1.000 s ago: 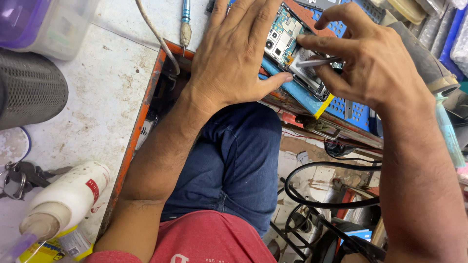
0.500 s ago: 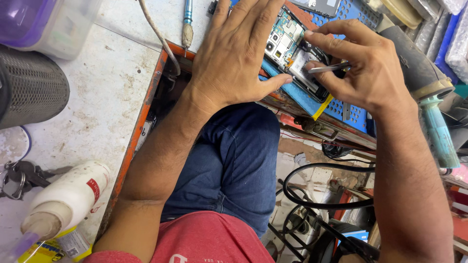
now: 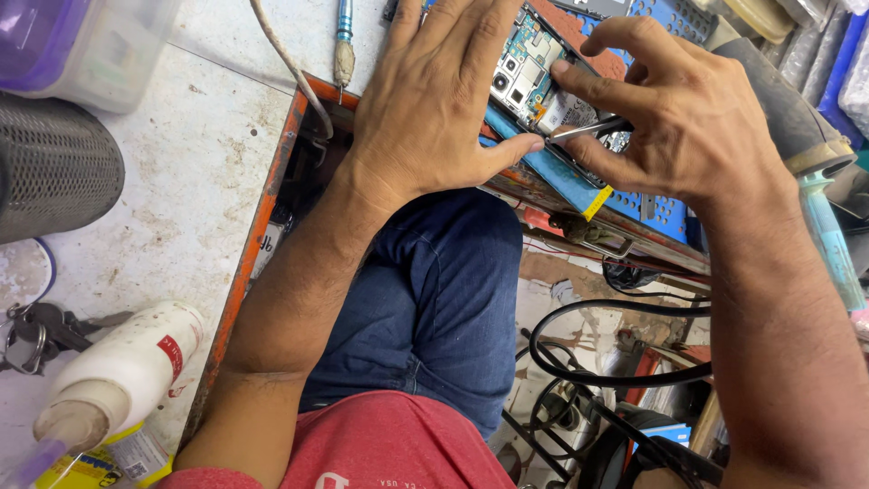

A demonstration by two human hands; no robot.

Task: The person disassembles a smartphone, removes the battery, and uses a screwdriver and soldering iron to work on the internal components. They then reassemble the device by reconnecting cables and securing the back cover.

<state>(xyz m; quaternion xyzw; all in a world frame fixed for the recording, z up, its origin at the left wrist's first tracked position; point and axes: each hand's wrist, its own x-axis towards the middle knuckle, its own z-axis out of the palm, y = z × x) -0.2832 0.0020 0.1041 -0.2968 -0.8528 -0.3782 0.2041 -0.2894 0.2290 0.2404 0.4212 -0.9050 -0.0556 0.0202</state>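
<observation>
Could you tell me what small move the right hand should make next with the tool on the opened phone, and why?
Probably ease the metal tool a little under the silvery part on the opened phone. The right hand pinches it with its tip there, and the left hand lies flat, steadying the phone.

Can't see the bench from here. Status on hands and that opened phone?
Left hand flat on opened phone with exposed circuit board, pinning it. Right hand pinches thin metal tool, tip at board. Nothing blocking.
</observation>
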